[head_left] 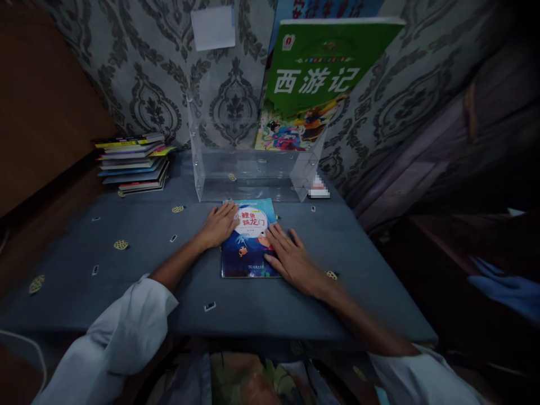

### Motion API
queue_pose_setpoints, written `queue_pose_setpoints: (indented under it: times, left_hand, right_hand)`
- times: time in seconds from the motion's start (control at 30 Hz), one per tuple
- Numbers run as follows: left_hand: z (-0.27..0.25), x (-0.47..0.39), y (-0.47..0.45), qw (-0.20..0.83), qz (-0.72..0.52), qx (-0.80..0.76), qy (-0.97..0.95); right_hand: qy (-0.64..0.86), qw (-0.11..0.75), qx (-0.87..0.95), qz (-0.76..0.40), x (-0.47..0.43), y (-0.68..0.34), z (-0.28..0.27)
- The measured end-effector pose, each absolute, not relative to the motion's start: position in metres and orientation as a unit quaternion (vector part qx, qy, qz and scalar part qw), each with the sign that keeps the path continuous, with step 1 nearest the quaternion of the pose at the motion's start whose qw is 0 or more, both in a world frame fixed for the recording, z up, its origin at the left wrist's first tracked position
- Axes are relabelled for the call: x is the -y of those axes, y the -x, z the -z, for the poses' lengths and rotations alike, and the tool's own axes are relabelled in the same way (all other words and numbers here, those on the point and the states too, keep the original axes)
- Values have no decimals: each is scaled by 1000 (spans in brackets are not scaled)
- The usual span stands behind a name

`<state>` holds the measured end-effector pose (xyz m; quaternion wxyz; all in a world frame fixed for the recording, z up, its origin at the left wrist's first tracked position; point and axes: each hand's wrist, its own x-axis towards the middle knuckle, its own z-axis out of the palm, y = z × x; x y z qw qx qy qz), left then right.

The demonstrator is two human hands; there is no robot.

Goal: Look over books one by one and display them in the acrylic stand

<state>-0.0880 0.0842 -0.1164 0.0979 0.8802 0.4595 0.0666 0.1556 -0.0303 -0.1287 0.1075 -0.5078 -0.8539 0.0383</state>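
A blue children's book (248, 264) lies closed and flat on the cloth-covered table, its cover up, with a white oval title patch and a small orange fish. My left hand (219, 225) rests on its upper left edge, fingers stretched out. Across the right side of the cover lies my right hand (293, 259), fingers flat and a little apart. Neither hand is wrapped round the book. Just behind the book stands a clear acrylic rack (248, 188). A large green book (312, 67) leans upright in the rack's right part, with a blue book (329, 8) partly hidden behind it.
On the table's back left sits a stack of books (135, 163). A small pixelated object (319, 187) stands by the rack's right end. A blank white paper (214, 28) hangs on the patterned wall (236, 101). The table's right edge drops off near a curtain (422, 140).
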Motion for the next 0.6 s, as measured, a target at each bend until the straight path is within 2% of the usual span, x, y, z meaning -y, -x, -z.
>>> queue_pose_setpoints:
  times: [0.6]
  left_hand:
    - [126,-110,106,140,-131,-395,-898]
  right_hand:
    - [360,85,926,-72,47,-77,108]
